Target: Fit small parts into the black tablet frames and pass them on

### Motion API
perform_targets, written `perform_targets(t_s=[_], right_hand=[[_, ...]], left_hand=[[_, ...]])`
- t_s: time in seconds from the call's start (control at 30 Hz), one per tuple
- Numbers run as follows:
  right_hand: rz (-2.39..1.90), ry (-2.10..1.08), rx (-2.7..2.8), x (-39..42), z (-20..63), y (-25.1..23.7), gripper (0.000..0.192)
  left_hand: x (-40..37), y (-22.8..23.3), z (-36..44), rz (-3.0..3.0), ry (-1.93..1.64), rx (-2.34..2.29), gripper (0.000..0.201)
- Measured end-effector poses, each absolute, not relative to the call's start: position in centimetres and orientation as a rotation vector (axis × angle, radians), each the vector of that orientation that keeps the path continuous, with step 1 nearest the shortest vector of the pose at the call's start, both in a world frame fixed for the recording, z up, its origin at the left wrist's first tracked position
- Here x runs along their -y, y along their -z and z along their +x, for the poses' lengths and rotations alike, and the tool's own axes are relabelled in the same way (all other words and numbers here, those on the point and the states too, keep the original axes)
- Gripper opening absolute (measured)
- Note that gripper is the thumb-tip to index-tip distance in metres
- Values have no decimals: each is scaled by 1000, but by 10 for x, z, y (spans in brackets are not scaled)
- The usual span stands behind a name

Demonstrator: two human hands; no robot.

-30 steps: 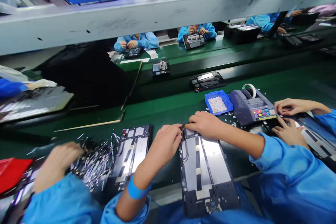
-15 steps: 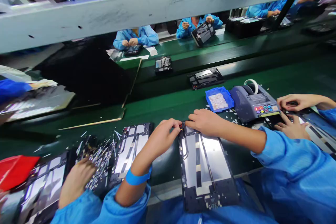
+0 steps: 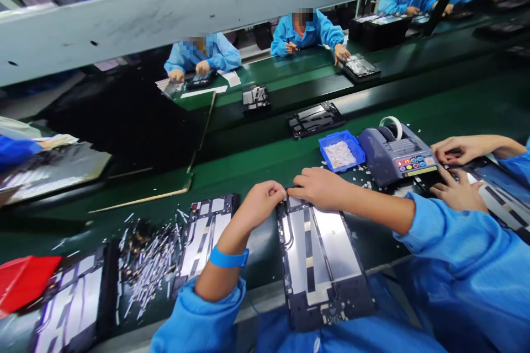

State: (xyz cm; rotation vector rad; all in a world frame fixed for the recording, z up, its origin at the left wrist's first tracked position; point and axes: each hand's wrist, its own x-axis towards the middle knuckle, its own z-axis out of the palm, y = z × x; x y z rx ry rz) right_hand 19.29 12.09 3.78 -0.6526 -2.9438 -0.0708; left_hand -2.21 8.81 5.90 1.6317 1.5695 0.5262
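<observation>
Black device (image 3: 325,259): far-left corner at left hand (image 3: 261,203) and right hand (image 3: 318,188).

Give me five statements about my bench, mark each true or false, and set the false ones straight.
1. The left hand and the right hand are both at the far end of the open device. True.
2. The blue band circles the wrist of the right hand. False: it circles the wrist of the left hand.
3. The blue tray of white bits stands beside the tape dispenser. True.
4. The pile of thin strips lies to the right of the open device. False: it lies to the left.
5. The display on the tape dispenser is lit red. True.
</observation>
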Motion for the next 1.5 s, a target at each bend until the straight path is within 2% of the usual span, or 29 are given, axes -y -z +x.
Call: perform_targets(t_s=[0.63,0.77,0.87,1.03,1.3,1.5], right_hand=[[-650,-22,2928,-121,194,-41,26],[-646,-12,2918,-121,194,-39,26],[-642,-11,2909,-121,194,-37,24],[-647,-2,2917,-122,195,-37,24],[-665,49,2920,-119,194,-37,25],[-680,83,2938,-120,194,-34,26]], left_hand=[[-81,-46,-16,1700,-559,-1717,16],[-76,-34,-16,1687,-688,-1803,7],[-76,-24,-17,1520,-821,-1792,22],[-78,-15,-17,1194,-942,-1616,25],[-97,-22,-18,1246,-770,-1528,17],[-91,-23,-18,1309,-789,-1575,12]])
